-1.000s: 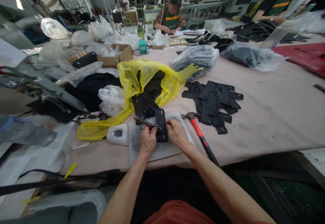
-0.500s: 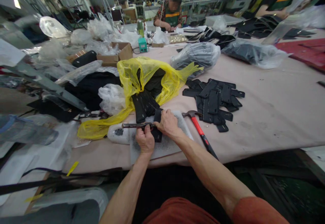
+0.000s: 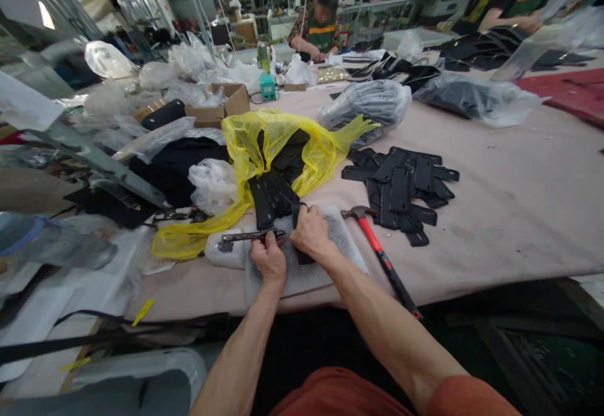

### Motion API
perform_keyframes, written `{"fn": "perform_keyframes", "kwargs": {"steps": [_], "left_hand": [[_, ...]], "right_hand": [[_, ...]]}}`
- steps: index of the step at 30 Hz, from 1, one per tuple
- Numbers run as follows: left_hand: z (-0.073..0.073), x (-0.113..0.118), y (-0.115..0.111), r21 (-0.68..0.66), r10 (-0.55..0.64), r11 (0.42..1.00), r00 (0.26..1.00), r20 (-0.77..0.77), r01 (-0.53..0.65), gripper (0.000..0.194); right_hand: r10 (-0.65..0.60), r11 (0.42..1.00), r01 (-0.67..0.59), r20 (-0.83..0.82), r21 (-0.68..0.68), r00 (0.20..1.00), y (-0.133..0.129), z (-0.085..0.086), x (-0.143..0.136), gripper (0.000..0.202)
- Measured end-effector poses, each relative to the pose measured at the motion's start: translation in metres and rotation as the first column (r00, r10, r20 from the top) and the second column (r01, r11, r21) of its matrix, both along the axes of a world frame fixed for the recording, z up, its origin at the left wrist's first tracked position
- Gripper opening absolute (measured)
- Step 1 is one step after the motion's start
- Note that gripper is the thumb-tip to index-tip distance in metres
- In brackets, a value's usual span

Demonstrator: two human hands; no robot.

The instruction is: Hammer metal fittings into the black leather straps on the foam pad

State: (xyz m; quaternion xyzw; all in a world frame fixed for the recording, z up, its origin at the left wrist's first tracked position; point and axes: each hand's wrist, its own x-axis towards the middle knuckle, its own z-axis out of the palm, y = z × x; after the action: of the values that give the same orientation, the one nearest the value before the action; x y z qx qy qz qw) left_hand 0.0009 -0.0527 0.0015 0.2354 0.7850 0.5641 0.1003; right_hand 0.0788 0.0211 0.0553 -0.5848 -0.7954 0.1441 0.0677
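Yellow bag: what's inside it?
Long black pieces show in the opening of the yellow bag, some spilling out at the front, near the left hand. Its folds cover the rest, so I can't tell how many.

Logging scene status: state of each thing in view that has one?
Left hand: closed on dark rod
Dark rod: held, roughly level
Right hand: over black piece; grip unclear
Black piece: on pad, partly covered
Hammer: lying down, unheld
Yellow bag: open, black strips sticking out
Flat black pieces: heaped loosely
Cardboard box: open

glossy, sheer yellow plastic bag (image 3: 326, 151); matt pinkish cloth tabletop (image 3: 491, 214).
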Motion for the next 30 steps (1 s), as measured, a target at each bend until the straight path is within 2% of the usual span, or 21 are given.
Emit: {"fn": "perform_keyframes", "kwargs": {"steps": [6, 13, 15, 17, 19, 22, 23, 24, 25, 26, 27, 28, 29, 30], "left_hand": [[-0.006, 0.000, 0.001, 0.040, -0.046, 0.998, 0.995, 0.085, 0.043, 0.028], [-0.004, -0.001, 0.001, 0.028, -0.060, 0.998, 0.995, 0.081, 0.058, 0.026], [-0.002, -0.001, 0.001, -0.001, -0.067, 0.998, 0.996, 0.062, 0.067, 0.026], [-0.002, -0.001, 0.000, -0.037, -0.065, 0.997, 0.998, 0.020, 0.066, 0.026], [-0.002, -0.002, 0.000, -0.059, -0.062, 0.996, 0.998, -0.024, 0.060, 0.027], [-0.003, -0.003, 0.001, -0.083, -0.055, 0.995, 0.995, -0.084, 0.048, 0.028], [-0.003, -0.004, 0.001, -0.093, -0.054, 0.995, 0.994, -0.100, 0.044, 0.028], [-0.003, -0.004, 0.001, -0.100, -0.053, 0.994, 0.993, -0.108, 0.042, 0.029], [-0.003, -0.004, 0.001, -0.104, -0.056, 0.994, 0.993, -0.107, 0.045, 0.030], [-0.003, -0.004, 0.001, -0.108, -0.063, 0.993, 0.993, -0.101, 0.052, 0.030], [-0.002, -0.003, 0.001, -0.111, -0.070, 0.992, 0.994, -0.088, 0.060, 0.030], [-0.002, -0.003, 0.002, -0.118, -0.075, 0.991, 0.994, -0.084, 0.064, 0.030], [-0.001, -0.002, 0.002, -0.130, -0.080, 0.989, 0.993, -0.086, 0.068, 0.030], [0.000, -0.002, 0.002, -0.139, -0.081, 0.988, 0.993, -0.088, 0.068, 0.030]], "right_hand": [[0.022, 1.000, -0.023, 0.072, 0.013, 0.997, 0.005, -0.001, 0.030, 0.039], [0.006, 0.999, -0.002, 0.095, -0.045, 0.995, 0.017, -0.002, 0.058, 0.036], [-0.006, 0.997, 0.007, 0.018, -0.070, 1.000, 0.017, -0.004, 0.063, 0.032], [-0.014, 0.993, -0.004, -0.147, -0.119, 0.989, 0.016, -0.005, 0.068, 0.027], [-0.010, 0.986, -0.040, -0.301, -0.161, 0.953, 0.013, -0.005, 0.074, 0.023], [-0.023, 0.978, -0.071, -0.441, -0.194, 0.897, 0.010, -0.001, 0.085, 0.022], [-0.060, 0.973, -0.075, -0.555, -0.218, 0.830, 0.009, 0.002, 0.088, 0.022], [-0.119, 0.963, -0.087, -0.694, -0.254, 0.710, 0.009, 0.005, 0.092, 0.021], [-0.193, 0.947, -0.120, -0.825, -0.298, 0.532, 0.010, 0.008, 0.095, 0.020], [-0.269, 0.925, -0.179, -0.909, -0.336, 0.317, 0.011, 0.011, 0.099, 0.018], [-0.333, 0.900, -0.255, -0.936, -0.353, 0.118, 0.012, 0.015, 0.102, 0.017], [-0.376, 0.879, -0.324, -0.926, -0.350, -0.021, 0.013, 0.017, 0.105, 0.019], [-0.400, 0.868, -0.365, -0.910, -0.338, -0.107, 0.015, 0.019, 0.108, 0.025], [-0.405, 0.871, -0.362, -0.902, -0.333, -0.146, 0.017, 0.020, 0.111, 0.030]]}}
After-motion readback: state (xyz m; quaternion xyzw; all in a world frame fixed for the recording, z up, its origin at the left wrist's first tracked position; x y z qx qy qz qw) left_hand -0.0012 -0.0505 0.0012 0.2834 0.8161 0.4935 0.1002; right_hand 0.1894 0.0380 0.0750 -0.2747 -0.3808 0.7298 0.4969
